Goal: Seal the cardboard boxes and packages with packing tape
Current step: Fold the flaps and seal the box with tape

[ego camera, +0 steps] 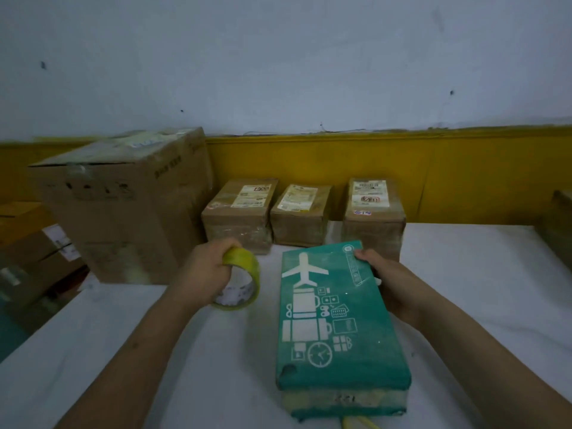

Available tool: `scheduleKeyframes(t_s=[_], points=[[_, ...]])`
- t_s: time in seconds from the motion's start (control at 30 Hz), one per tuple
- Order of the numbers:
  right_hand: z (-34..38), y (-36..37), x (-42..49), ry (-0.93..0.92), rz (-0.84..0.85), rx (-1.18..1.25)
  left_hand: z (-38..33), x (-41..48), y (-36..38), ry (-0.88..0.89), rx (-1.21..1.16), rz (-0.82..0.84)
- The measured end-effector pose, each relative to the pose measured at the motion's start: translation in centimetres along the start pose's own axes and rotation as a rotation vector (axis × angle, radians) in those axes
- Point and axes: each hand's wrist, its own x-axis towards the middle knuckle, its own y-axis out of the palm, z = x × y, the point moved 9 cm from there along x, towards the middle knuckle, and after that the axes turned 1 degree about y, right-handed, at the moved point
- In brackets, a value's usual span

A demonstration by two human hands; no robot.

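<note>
We see a green box (pixel 337 320) printed with a white plane and luggage lying flat on the white counter (pixel 464 274), a little right of the middle of our view, its long side running from six o'clock to twelve. The right hand (pixel 383 280) grips its far right edge at about two o'clock of the box, and its fingers (pixel 363 253) are curled over the top near that corner. At about ten o'clock from the box, just beside its far left corner, the left hand (pixel 205 267) holds a tape roll (pixel 243 278) of yellowish clear tape upright on its edge, the fingers (pixel 230 243) closed over the upper rim. We cannot tell whether the roll's lower rim touches the counter. A yellow cord (pixel 356 424) pokes out from under the near end of the box at six o'clock. At twelve o'clock three small parcels (pixel 300 215) with labels stand in a row against the wall. A big carton (pixel 123 205) stands at ten o'clock, left of them.
</note>
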Motion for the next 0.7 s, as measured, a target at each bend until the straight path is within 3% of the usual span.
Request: scheduleKeyframes(t_s=[0.07, 0.13, 0.2, 0.3, 0.37, 0.43, 0.5, 0.63, 0.7], points=[[-0.2, -0.3, 0.1, 0.008, 0.008, 0.08, 0.1, -0.3, 1.8, 0.015, -0.041, 0.051], [-0.4, -0.2, 0.0, 0.052, 0.018, 0.185, 0.1, -0.7, 3.4, -0.062, -0.224, 0.041], [0.2, -0.6, 0.1, 0.07, -0.003, 0.299, -0.2, -1.0, 3.8, -0.14, -0.463, -0.061], [2.5, -0.8, 0.4, -0.054, -0.024, 0.443, -0.9, -1.3, 4.6, -0.292, -0.936, -0.248], [2.6, -0.8, 1.1, -0.078, -0.068, 0.422, -3.9, -1.5, 8.1, -0.4, -1.322, -0.102], [1.0, 0.5, 1.0, -0.047, -0.04, 0.376, -6.5, -1.5, 10.2, -0.508, -1.477, -0.039], [-0.3, 1.4, 0.4, -0.001, -0.026, 0.305, -7.1, -0.3, 10.2, -0.557, -1.509, -0.075], [4.2, -0.9, -0.5, -0.302, -0.167, 0.006, -6.9, 2.3, 7.8, -0.57, -1.235, -0.161], [5.9, 0.4, -0.7, -0.301, -0.104, 0.046, -8.7, 2.9, 8.4, -0.569, -1.187, -0.147]])
